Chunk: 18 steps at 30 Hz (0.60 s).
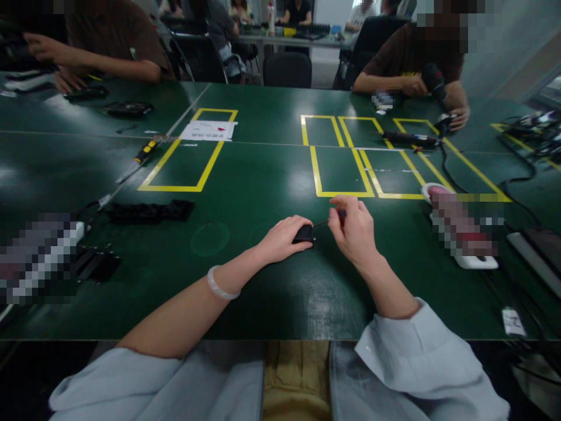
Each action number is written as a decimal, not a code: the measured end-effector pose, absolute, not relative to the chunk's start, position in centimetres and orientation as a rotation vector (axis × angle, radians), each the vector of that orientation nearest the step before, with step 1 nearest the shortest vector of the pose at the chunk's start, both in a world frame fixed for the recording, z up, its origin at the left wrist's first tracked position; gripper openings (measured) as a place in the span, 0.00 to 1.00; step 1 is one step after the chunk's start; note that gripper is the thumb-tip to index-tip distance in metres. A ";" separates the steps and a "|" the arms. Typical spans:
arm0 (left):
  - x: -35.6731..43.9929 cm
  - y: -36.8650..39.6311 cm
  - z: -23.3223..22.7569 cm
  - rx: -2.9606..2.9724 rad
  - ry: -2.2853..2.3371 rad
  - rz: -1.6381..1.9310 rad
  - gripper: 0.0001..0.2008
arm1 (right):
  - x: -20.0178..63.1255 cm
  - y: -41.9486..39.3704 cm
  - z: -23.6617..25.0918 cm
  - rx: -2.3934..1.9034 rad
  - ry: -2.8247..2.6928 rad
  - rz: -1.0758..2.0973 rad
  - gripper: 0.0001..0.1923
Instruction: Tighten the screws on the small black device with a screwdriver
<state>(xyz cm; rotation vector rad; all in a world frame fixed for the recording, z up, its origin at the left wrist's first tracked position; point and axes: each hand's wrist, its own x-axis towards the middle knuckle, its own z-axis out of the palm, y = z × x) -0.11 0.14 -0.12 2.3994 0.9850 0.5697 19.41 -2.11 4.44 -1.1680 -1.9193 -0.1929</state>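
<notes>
Near the front edge of the green table (272,304), about midway along it, the left hand (284,238) lies curled over a small black part (304,234), pressing it to the tabletop with fingers close together; a pale bangle (221,286) circles that wrist; just right of it the right hand (354,231) pinches a thin tool (329,220) between thumb and fingertips, its dark shaft slanting down to the top of the black part, where tip and part appear to touch. Further left, toward the left edge, a flat black strip (151,211) lies on the tabletop, with another black piece (97,264) nearer the front left corner; toward the right edge sits a white holder (475,261), partly blurred, and a dark cable (477,190) runs past it. Beyond the hands, yellow tape rectangles (186,152) mark the middle of the table; a screwdriver with a yellow and black handle (144,153) lies just outside the left rectangle, and a white paper (208,130) rests across its far end. Along the far edge, a co-worker at the right holds a black power driver (433,82); another long black tool (409,139) lies before that person; at the far left corner another person's arm (87,58) rests on the table.
</notes>
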 end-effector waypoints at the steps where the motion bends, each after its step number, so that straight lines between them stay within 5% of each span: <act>1: -0.1 0.1 -0.1 2.399 0.984 0.573 0.18 | 19.4 -2.1 4.5 -1.159 -1.920 -0.193 0.08; 18: -0.1 0.2 -0.2 2.407 0.981 0.578 0.18 | 19.5 -2.0 4.3 -1.159 -1.937 -0.224 0.06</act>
